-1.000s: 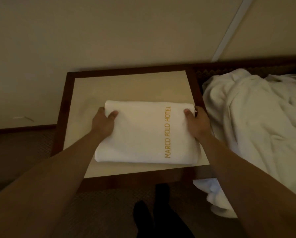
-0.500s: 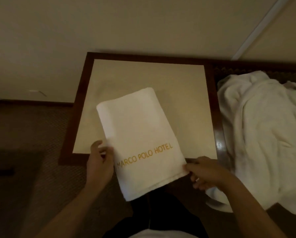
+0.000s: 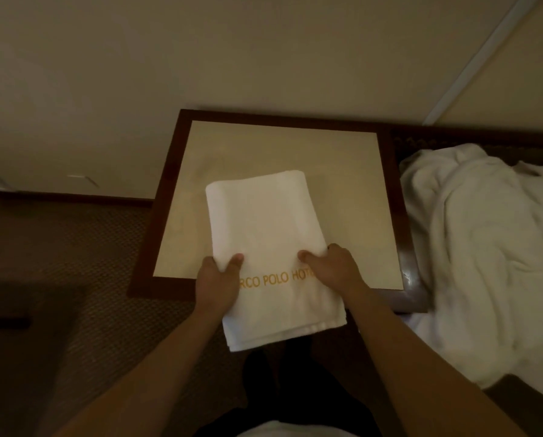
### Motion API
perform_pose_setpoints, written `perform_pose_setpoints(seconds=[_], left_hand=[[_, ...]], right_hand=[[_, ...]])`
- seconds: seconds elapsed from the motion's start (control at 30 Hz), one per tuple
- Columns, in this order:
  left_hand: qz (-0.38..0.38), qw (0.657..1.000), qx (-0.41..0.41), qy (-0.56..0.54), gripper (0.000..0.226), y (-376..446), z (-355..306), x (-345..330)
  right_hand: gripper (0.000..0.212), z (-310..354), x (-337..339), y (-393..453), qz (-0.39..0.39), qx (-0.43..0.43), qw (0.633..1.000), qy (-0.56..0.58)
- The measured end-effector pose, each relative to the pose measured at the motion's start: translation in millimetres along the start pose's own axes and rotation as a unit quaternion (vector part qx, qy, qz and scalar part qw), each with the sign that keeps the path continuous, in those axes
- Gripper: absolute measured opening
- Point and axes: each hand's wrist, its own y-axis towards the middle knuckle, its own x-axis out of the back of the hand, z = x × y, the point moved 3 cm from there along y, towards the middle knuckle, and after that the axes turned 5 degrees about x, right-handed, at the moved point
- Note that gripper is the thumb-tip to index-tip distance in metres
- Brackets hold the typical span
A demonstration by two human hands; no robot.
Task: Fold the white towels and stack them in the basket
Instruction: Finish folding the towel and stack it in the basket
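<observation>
Over table (image 3: 342, 190), both grips (image 3: 218, 283) (image 3: 334, 268) clutching towel (image 3: 263, 222)

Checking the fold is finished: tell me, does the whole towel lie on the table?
No, the near end of the towel hangs past the front edge of the table, gripped by the left hand and right hand.

There is only one view, from a camera on the person's head. It looks forward and steeply down, so the desk (image 3: 279, 146) with its dark wooden frame is seen almost from above, in the middle of the picture. The camera is near: both forearms enter from the bottom edge and reach up toward the centre. The wide lens bends the lines at the edges. At the top it shows the wall, at the left the carpet floor (image 3: 58, 263), at the right the bed (image 3: 484, 263).
</observation>
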Motion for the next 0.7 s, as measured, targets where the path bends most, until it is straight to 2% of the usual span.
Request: perform_pose_setpoints(seconds=[0.1,0.2,0.3,0.4,0.47,0.53,0.63,0.7], left_hand=[[0.034,0.999,-0.001,-0.009,0.051,0.8,0.7,0.9],[0.084,0.996,0.024,-0.034,0.058,2.5,2.7,0.3],[0.133,0.991,0.014,-0.016,0.065,-4.2,-2.7,-10.7],[0.171,0.985,-0.02,0.004,0.066,-15.7,-14.2,-34.6],[0.205,0.977,-0.063,0.023,0.072,-29.9,-25.9,-58.0],[0.237,0.965,-0.103,0.046,0.077,-55.0,-41.4,-88.6],[0.255,0.948,-0.176,0.075,0.067,-104.3,-69.9,-135.8],[0.275,0.933,-0.218,0.082,0.06,-144.5,-89.2,-171.8]], right_hand=[[0.058,1.1,-1.1,-10.3,-0.005,0.008,0.997,0.074],[0.033,-14.4,1.7,-21.5,0.06,-0.04,0.976,0.205],[0.029,-34.5,14.3,-39.5,0.096,-0.054,0.96,0.259],[0.032,-61.6,28.1,-55.2,0.048,-0.032,0.949,0.309],[0.035,-83.0,46.5,-65.8,-0.008,-0.014,0.959,0.284],[0.047,-108.4,76.2,-82.2,-0.039,0.016,0.974,0.224],[0.042,-145.5,129.1,-117.3,-0.08,0.031,0.978,0.193],[0.051,-181.2,167.1,-143.1,-0.134,0.017,0.964,0.229]])
